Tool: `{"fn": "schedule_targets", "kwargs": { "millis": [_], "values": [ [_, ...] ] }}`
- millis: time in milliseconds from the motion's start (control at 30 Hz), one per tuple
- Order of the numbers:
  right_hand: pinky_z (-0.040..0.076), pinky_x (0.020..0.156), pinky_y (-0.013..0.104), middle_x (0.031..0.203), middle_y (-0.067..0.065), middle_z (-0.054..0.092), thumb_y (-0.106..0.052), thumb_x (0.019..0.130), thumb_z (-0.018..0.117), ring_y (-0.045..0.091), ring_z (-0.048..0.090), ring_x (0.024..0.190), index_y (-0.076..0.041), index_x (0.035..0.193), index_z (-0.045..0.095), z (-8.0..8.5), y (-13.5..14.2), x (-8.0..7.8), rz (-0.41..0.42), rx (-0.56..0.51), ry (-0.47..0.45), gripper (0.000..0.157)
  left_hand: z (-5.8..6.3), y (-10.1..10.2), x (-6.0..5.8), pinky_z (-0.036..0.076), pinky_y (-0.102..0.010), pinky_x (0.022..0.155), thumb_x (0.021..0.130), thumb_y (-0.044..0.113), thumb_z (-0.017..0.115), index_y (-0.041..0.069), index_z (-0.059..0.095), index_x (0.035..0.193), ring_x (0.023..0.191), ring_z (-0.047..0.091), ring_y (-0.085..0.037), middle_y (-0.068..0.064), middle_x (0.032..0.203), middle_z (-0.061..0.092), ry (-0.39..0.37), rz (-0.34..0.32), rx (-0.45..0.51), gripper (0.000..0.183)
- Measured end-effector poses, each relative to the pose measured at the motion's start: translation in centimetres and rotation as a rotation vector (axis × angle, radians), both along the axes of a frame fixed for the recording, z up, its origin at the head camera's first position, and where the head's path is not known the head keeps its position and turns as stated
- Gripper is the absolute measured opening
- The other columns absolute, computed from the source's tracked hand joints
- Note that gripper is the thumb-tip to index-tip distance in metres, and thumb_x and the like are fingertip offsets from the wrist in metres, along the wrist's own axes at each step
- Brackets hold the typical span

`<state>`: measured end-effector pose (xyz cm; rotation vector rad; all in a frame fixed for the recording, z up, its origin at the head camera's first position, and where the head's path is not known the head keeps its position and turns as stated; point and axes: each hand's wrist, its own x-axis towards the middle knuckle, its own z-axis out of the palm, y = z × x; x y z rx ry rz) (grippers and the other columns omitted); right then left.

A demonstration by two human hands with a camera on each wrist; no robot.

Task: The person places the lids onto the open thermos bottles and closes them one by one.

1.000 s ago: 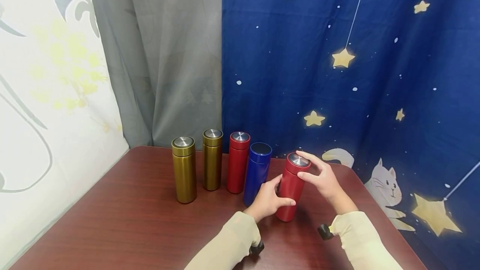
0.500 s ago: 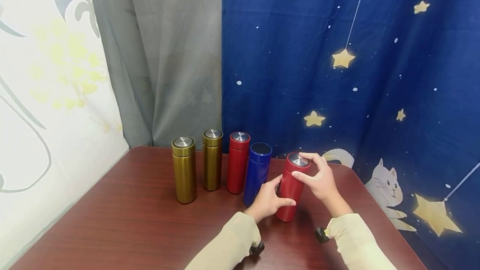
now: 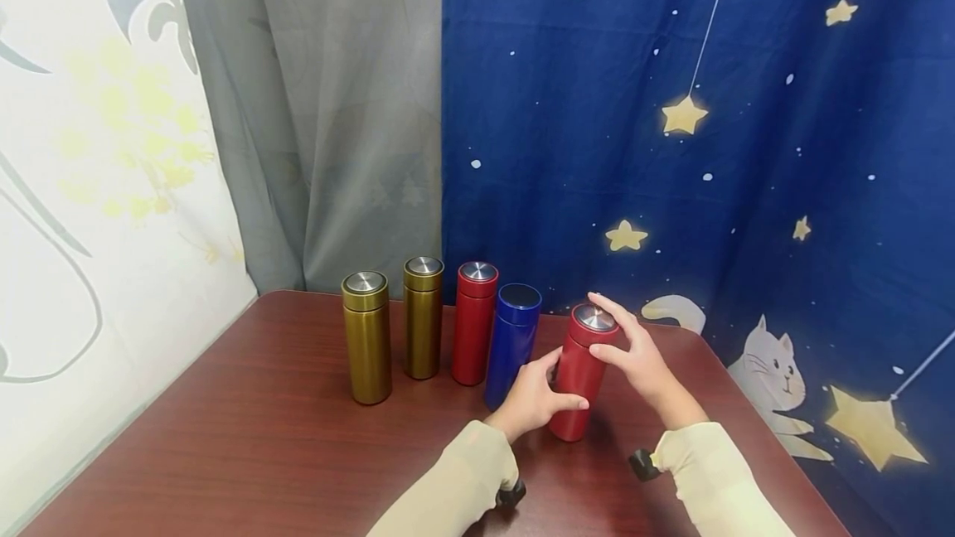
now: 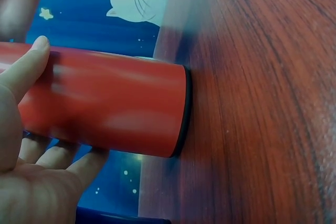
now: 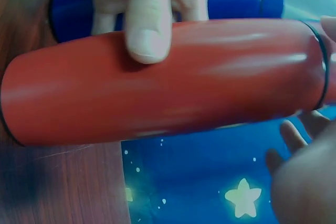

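Observation:
A red thermos [image 3: 574, 388] with a steel-topped lid [image 3: 594, 319] stands at the right of the group, leaning slightly in the head view. My left hand [image 3: 531, 398] grips its body low down, with the thumb [image 4: 32, 64] across the front and several fingers behind. Up at the lid is my right hand [image 3: 643, 363], its thumb on the near side and its index finger reaching over the far side. In the right wrist view, some of that hand's fingertips [image 5: 291, 136] are apart from the red wall. A dark seam [image 5: 321, 66] separates lid and body.
Close to the left hand stands a blue thermos [image 3: 513, 346]. Farther left are another red thermos [image 3: 473, 334], a gold thermos [image 3: 423, 326] and a second gold thermos [image 3: 366, 346], all upright. The brown table [image 3: 246, 437] ends at curtains behind.
The right hand turns back and forth around the lid; its index finger now reaches farther over the far side than half a second ago. The left hand and the bottles stay put.

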<state>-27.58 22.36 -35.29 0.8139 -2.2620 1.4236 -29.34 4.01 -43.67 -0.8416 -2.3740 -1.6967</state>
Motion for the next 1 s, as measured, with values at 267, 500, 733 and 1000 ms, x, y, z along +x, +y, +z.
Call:
{"fn": "schedule_targets", "kwargs": {
  "millis": [267, 500, 733, 1000],
  "values": [
    [0.048, 0.093, 0.03, 0.134, 0.012, 0.054, 0.0, 0.086, 0.058, 0.017, 0.052, 0.121, -0.003, 0.142, 0.047, 0.4, 0.9, -0.8, 0.18, -0.067, -0.12, 0.057, 0.0, -0.2, -0.2, 0.054, -0.025, 0.083, 0.074, 0.027, 0.087, 0.016, 0.049, 0.142, 0.1, 0.066, -0.009, 0.004, 0.117, 0.067, -0.038, -0.018, 0.002, 0.079],
    [0.049, 0.092, 0.03, 0.133, 0.014, 0.056, -0.004, 0.088, 0.064, 0.014, 0.055, 0.118, -0.005, 0.141, 0.05, 0.7, 1.3, -0.7, 0.142, -0.018, -0.13, 0.055, 0.1, -0.1, -0.1, 0.054, -0.025, 0.083, 0.074, 0.027, 0.087, 0.015, 0.049, 0.143, 0.101, 0.066, -0.01, 0.004, 0.118, 0.067, -0.047, -0.025, 0.005, 0.079],
    [0.048, 0.094, 0.032, 0.133, 0.011, 0.058, -0.008, 0.087, 0.07, 0.011, 0.054, 0.119, -0.011, 0.14, 0.053, 1.0, 1.6, -0.4, 0.048, 0.051, -0.122, 0.057, 0.2, -0.1, 0.0, 0.053, -0.025, 0.084, 0.073, 0.026, 0.087, 0.014, 0.049, 0.142, 0.102, 0.066, -0.01, 0.003, 0.118, 0.067, -0.043, -0.033, 0.014, 0.079],
    [0.049, 0.088, 0.025, 0.126, 0.012, 0.059, -0.003, 0.078, 0.078, 0.013, 0.051, 0.113, -0.007, 0.134, 0.057, 0.8, 0.7, -0.2, -0.081, 0.051, -0.025, 0.06, 0.1, -0.1, 0.0, 0.053, -0.024, 0.083, 0.073, 0.027, 0.087, 0.014, 0.05, 0.141, 0.101, 0.066, -0.009, 0.003, 0.116, 0.068, -0.036, -0.025, 0.009, 0.078]
  ]
}}
